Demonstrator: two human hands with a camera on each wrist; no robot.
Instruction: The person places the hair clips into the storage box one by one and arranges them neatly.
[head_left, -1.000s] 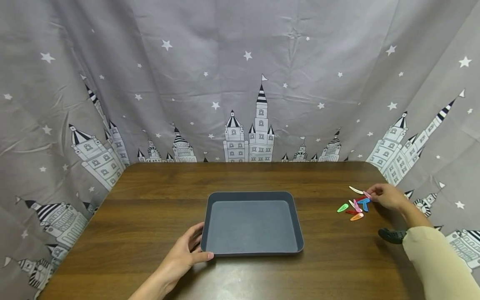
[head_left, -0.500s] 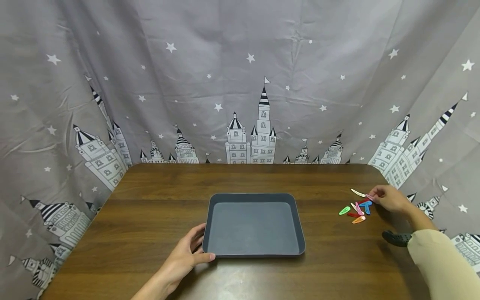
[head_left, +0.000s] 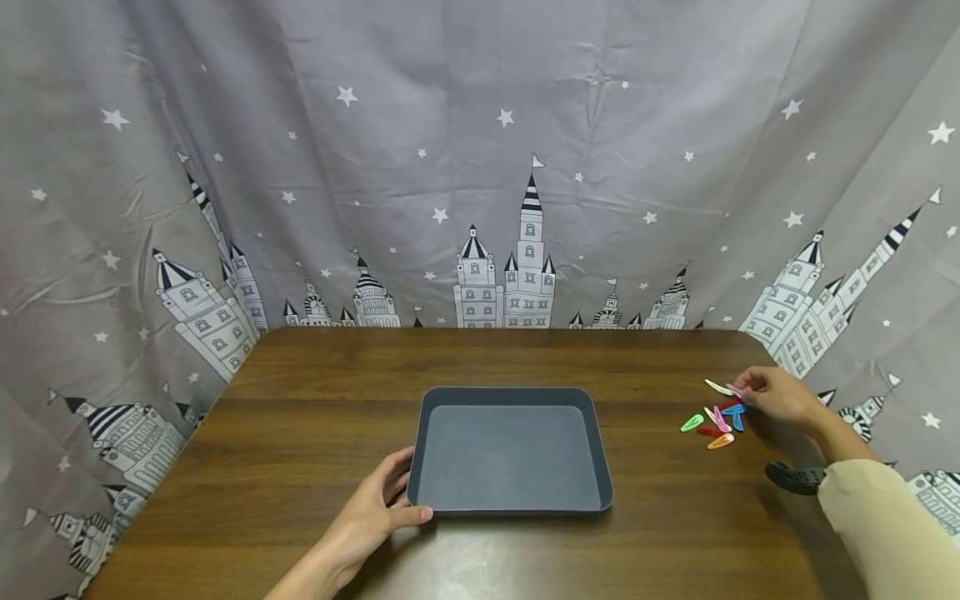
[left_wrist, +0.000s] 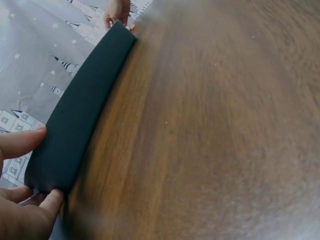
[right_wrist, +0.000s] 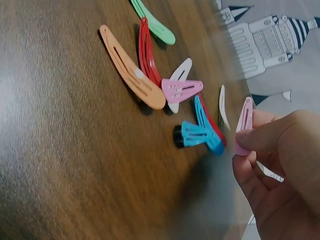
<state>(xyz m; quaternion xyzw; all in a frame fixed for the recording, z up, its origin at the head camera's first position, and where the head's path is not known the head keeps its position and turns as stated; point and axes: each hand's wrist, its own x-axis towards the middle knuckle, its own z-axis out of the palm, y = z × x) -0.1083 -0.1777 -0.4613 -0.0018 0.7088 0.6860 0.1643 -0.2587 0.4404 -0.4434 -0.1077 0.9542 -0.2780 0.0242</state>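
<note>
A dark grey rectangular baking tray [head_left: 513,458] rests on the wooden table. At its near left corner my left hand [head_left: 367,512] grips it, thumb on the rim and fingers against the side wall [left_wrist: 82,105]. Over at the table's right side, my right hand [head_left: 783,396] pinches a pink snap hair clip [right_wrist: 244,125] between thumb and fingers. Below that hand lie several more clips: an orange clip [right_wrist: 132,75], a green clip [right_wrist: 155,22], a red clip [right_wrist: 147,50], another pink clip [right_wrist: 182,90] crossing a white one, and blue clips [right_wrist: 207,127] overlapping a red one.
The brown table [head_left: 300,417] extends to a grey curtain [head_left: 420,108] printed with castles and stars, which hangs behind and along both sides. A black strap-like piece [head_left: 795,477] juts out from the right wrist at the sleeve cuff.
The head view has shifted slightly. My right hand, with the pink hair clip, has risen a little from the pile. The left hand keeps the same hold on the baking tray.
</note>
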